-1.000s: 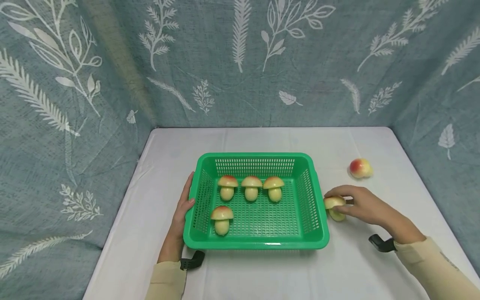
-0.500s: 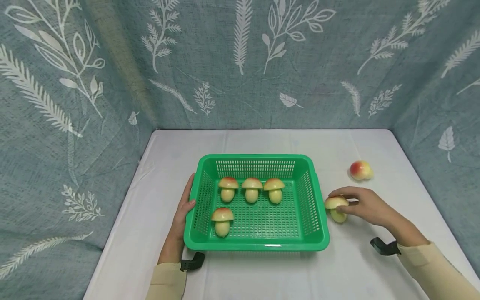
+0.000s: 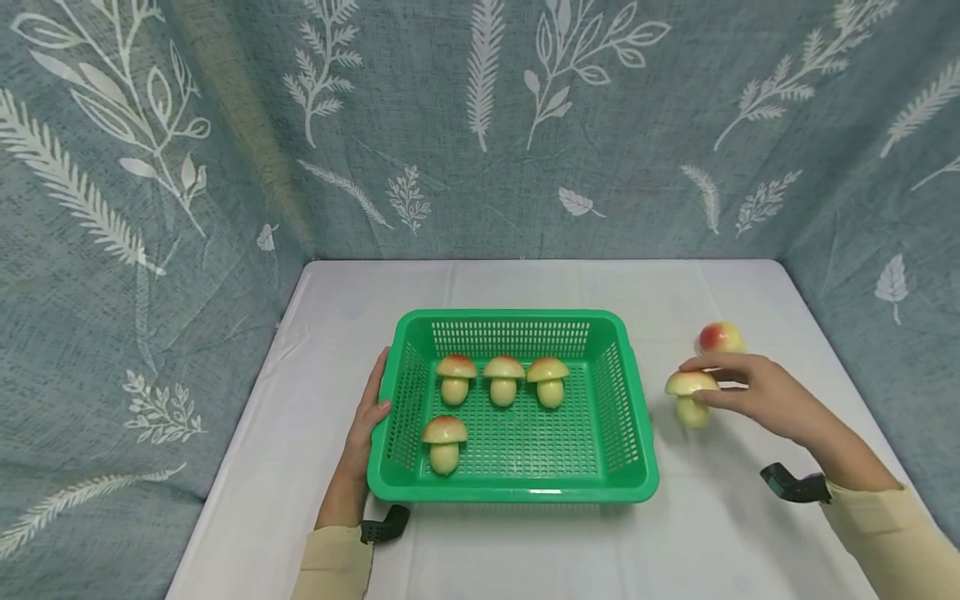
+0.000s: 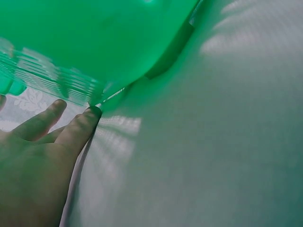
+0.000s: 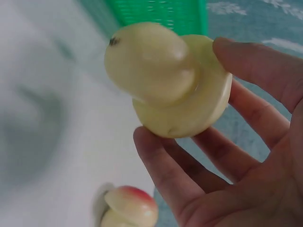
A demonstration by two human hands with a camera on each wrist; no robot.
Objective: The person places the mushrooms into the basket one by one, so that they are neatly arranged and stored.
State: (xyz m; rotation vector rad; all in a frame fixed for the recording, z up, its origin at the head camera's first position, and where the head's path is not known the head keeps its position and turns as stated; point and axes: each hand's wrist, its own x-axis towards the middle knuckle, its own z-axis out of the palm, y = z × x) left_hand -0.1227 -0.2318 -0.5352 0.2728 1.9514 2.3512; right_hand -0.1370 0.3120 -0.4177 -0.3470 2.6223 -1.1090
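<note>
My right hand point(image 3: 772, 396) holds a mushroom point(image 3: 692, 398) by its pale yellow cap between thumb and fingers, above the white table right of the green basket point(image 3: 517, 490). In the right wrist view the round stem of this mushroom point(image 5: 147, 61) faces the camera. My left hand point(image 3: 367, 417) rests against the basket's left side. Its fingers point(image 4: 78, 127) lie fairly straight along the outer wall in the left wrist view. Inside the basket are several mushrooms: three in a back row, such as the middle mushroom point(image 3: 503, 381), and a front-left mushroom point(image 3: 445, 443).
Another mushroom point(image 3: 721, 337) with a red-tinged cap lies on the table point(image 3: 517, 550) behind my right hand, partly covered by it. A patterned blue-green curtain point(image 3: 480, 192) encloses the table at the back and sides.
My right hand has picked up the mushroom from beside the basket and moved it slightly right and back, away from the wall. The left hand and the basket stay in place.
</note>
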